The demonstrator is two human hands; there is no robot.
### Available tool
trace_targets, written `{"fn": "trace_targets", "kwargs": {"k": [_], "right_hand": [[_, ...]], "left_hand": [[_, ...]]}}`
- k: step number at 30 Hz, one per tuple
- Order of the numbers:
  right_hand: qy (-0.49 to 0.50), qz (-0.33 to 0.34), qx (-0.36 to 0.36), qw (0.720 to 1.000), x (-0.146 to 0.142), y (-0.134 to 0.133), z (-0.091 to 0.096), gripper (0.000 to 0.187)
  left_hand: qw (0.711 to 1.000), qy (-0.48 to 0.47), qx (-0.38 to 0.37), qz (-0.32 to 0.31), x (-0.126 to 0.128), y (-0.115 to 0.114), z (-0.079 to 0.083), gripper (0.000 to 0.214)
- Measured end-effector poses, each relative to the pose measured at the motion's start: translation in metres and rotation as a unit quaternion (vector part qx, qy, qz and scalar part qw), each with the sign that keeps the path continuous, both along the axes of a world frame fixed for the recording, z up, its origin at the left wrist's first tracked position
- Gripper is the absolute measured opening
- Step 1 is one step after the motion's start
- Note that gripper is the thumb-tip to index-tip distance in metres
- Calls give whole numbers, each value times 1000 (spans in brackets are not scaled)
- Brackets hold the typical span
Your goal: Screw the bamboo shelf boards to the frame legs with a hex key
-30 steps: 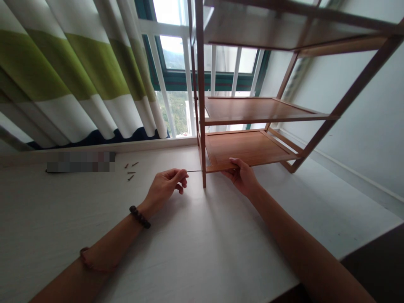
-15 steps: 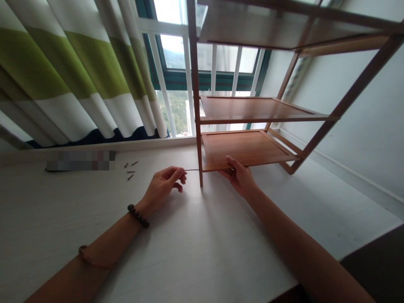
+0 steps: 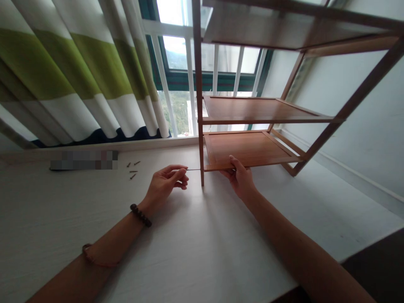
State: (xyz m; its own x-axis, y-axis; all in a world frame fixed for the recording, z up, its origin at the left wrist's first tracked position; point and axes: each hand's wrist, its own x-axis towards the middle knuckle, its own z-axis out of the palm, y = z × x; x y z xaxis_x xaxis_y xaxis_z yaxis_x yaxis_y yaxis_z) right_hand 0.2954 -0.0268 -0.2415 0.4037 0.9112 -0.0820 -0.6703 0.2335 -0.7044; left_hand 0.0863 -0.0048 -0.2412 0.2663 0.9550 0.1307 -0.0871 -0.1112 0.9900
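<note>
A brown wooden shelf rack stands on the white table by the window. My left hand pinches a thin metal key whose tip meets the rack's front left post at the height of the lowest shelf. My right hand grips the front edge of that lowest shelf board, thumb on top and fingers beneath.
Several loose screws lie on the table to the left, beside a flat dark object. A green and white striped curtain hangs at the back left. The table's near right edge drops off.
The rack's front post shifted slightly left and then back a little. My right thumb came up onto the top of the shelf board. My left hand stays pinched on the key.
</note>
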Motion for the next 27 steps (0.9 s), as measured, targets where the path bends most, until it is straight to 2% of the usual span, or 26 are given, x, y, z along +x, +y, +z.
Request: {"fn": "trace_targets", "kwargs": {"k": [5, 12, 20, 27], "right_hand": [[-3, 8, 3, 1000, 1, 1, -1, 19], [5, 40, 12, 999, 4, 0, -4, 25], [0, 42, 12, 999, 5, 2, -5, 26], [0, 44, 5, 999, 5, 0, -3, 26]], "left_hand": [[995, -55, -82, -21, -7, 7, -3, 28], [990, -80, -107, -49, -11, 9, 0, 34], [997, -20, -71, 1, -5, 6, 2, 28], [981, -119, -156, 8, 11, 2, 7, 25]]}}
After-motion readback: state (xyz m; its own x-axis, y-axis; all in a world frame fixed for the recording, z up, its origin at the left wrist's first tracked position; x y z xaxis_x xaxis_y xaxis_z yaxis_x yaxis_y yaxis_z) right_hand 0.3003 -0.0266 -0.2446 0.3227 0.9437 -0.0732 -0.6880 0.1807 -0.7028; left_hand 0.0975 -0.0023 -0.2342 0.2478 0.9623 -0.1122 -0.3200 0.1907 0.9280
